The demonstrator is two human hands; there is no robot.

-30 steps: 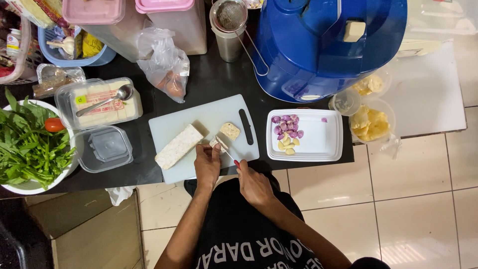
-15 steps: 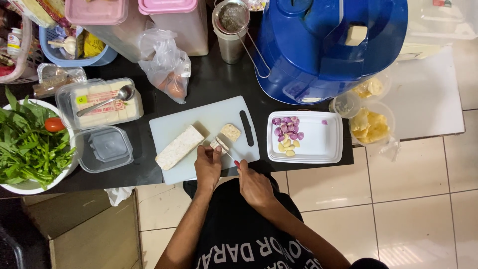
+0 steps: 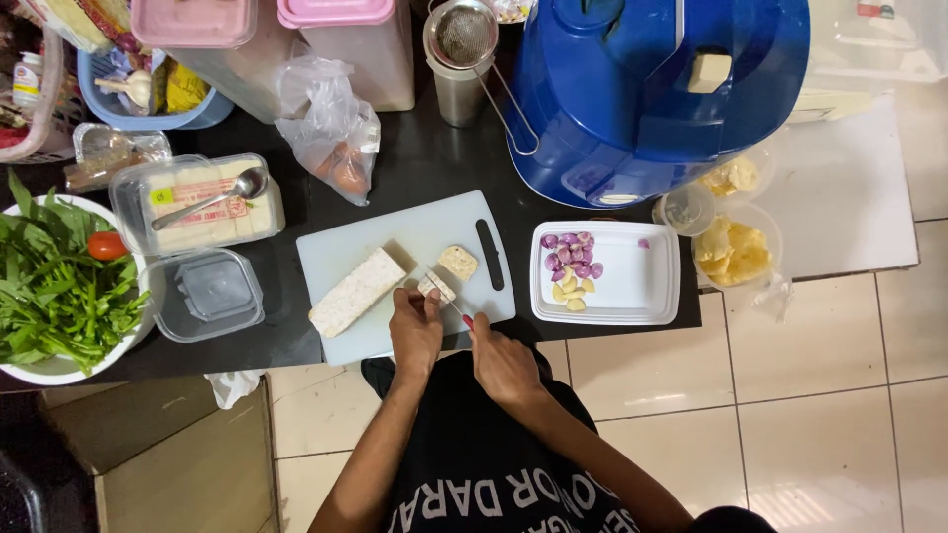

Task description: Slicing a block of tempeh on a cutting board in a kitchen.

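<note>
On a white cutting board (image 3: 346,247) lies a long pale tempeh block (image 3: 356,292), with a cut slice (image 3: 458,262) lying apart nearer the board's handle slot. My left hand (image 3: 415,331) presses a small tempeh piece (image 3: 435,286) against the board. My right hand (image 3: 499,360) grips a red-handled knife (image 3: 456,311) whose blade rests at that piece.
A white rectangular tray (image 3: 642,286) with shallots and garlic cloves sits right of the board. Left are a clear lidded box with a spoon (image 3: 197,202), an empty clear tub (image 3: 202,294) and a bowl of greens (image 3: 59,286). A big blue container (image 3: 652,89) stands behind.
Both hands stay at the small tempeh piece; the knife has shifted only slightly. Nothing else has moved.
</note>
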